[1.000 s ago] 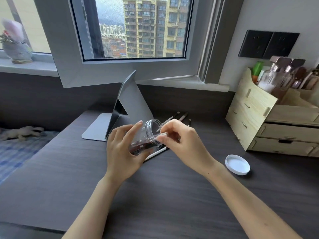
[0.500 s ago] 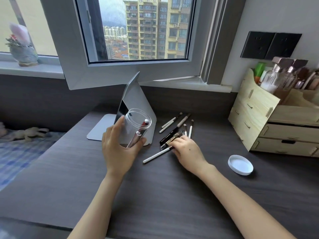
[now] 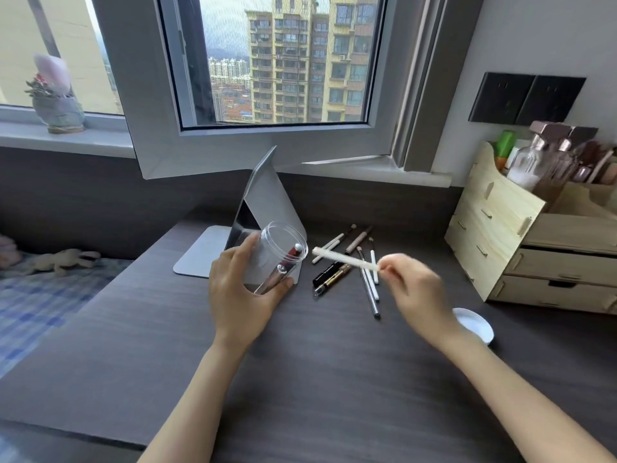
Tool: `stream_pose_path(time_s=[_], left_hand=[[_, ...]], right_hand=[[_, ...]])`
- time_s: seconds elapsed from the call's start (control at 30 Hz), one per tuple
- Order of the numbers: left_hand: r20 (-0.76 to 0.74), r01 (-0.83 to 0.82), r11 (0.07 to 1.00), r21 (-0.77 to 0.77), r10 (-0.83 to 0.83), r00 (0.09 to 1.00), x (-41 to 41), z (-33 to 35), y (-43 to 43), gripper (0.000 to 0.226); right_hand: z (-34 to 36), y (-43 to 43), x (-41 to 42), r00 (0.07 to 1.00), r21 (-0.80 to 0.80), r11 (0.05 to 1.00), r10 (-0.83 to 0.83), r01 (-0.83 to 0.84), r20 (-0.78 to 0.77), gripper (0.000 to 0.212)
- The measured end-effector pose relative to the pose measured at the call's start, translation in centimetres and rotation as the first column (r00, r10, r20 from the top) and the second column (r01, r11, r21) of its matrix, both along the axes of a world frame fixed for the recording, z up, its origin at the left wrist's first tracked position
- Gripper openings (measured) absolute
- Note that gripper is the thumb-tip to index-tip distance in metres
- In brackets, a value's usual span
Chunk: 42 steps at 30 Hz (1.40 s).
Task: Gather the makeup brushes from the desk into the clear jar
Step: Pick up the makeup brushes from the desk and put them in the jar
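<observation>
My left hand point(image 3: 240, 295) holds the clear jar point(image 3: 274, 255) tilted, its mouth up and to the right, just above the dark desk point(image 3: 300, 379). One red-and-white brush point(image 3: 289, 259) leans inside it. My right hand point(image 3: 414, 289) pinches the end of a white-handled brush point(image 3: 344, 259), held in the air with its far tip close to the jar's mouth. Several brushes and dark pens point(image 3: 354, 262) lie scattered on the desk between my hands and behind the lifted brush.
A folding mirror point(image 3: 267, 202) stands right behind the jar. The jar's white lid point(image 3: 475, 324) lies to the right of my right wrist. A wooden drawer organiser point(image 3: 521, 235) with bottles fills the right side. The open window frame point(image 3: 267, 152) overhangs the desk's back.
My right hand picked a white-handled brush off the pile and raised it toward the jar's mouth. The left hand kept the jar tilted in nearly the same spot.
</observation>
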<state>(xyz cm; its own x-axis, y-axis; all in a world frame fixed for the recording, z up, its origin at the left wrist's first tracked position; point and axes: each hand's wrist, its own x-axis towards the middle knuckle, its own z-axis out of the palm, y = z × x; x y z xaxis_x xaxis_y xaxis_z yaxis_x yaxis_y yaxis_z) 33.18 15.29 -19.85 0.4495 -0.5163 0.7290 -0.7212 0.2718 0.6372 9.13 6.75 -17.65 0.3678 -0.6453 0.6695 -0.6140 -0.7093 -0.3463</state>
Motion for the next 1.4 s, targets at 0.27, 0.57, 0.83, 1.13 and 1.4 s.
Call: stream_pose_path(time_s=[0.27,0.57,0.83,1.13,1.4], left_hand=[[0.336,0.084,0.996,0.018,-0.085,0.938,-1.0,-0.6,0.0,0.070],[0.374,0.163,0.983,0.087,-0.184,0.909,-1.3,-0.9,0.1,0.075],[0.094,0.031,0.999,0.039,-0.034,0.995,-0.4,-0.7,-0.2,0.078],[-0.028,-0.026,1.000,0.002,0.026,0.999,-0.1,-0.1,0.0,0.074],[0.005,-0.010,1.000,0.011,0.010,1.000,-0.1,-0.2,-0.1,0.074]], right_hand=[[5.1,3.5,-0.3,0.997,-0.187,0.981,0.038,-0.049,-0.063,0.023],[3.2,3.3,4.8,0.991,0.065,0.994,0.090,-0.083,-0.103,0.033],[0.5,-2.3,4.7,0.998,0.233,0.972,-0.031,0.043,-0.054,0.019],[-1.8,-4.8,7.3,0.609,-0.156,0.987,-0.109,-0.024,-0.785,0.020],[-1.2,-3.8,5.4,0.828,-0.184,0.976,-0.006,-0.118,-0.561,0.014]])
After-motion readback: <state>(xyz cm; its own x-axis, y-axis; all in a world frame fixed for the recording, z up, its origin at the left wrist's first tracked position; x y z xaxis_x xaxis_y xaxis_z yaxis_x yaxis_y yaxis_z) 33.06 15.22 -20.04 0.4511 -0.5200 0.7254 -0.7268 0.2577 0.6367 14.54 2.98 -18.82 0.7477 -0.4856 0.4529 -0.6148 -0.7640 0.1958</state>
